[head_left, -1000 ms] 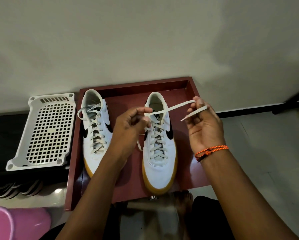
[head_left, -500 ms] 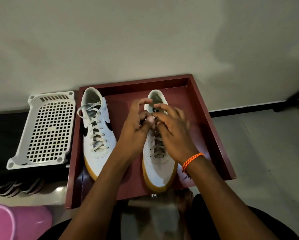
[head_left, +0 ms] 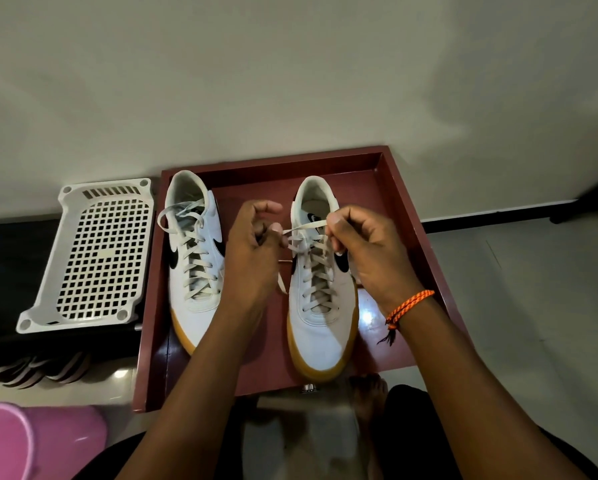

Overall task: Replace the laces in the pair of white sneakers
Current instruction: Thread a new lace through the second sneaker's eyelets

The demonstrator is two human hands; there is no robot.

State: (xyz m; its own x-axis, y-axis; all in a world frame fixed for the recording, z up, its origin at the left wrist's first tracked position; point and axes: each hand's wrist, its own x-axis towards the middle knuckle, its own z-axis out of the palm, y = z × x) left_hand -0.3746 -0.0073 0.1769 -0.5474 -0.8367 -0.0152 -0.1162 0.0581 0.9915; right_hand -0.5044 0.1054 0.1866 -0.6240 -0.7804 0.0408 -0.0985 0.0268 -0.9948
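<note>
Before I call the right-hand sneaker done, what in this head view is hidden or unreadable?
- Lace ends: covered by the left hand and right hand, so whether a knot has formed is unclear.
- Left sneaker, inner side: partly behind the left forearm.
- Right sneaker tongue label: too small to read.
- Pink tub: cut off by the frame's lower left corner.

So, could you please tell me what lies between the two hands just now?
In the head view, a taut stretch of lace spans from left hand to right hand.

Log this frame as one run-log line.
left hand: pinches white flat lace | right hand: pinches same lace | white gum-soled sneaker on right: in dark red wooden tray
</note>
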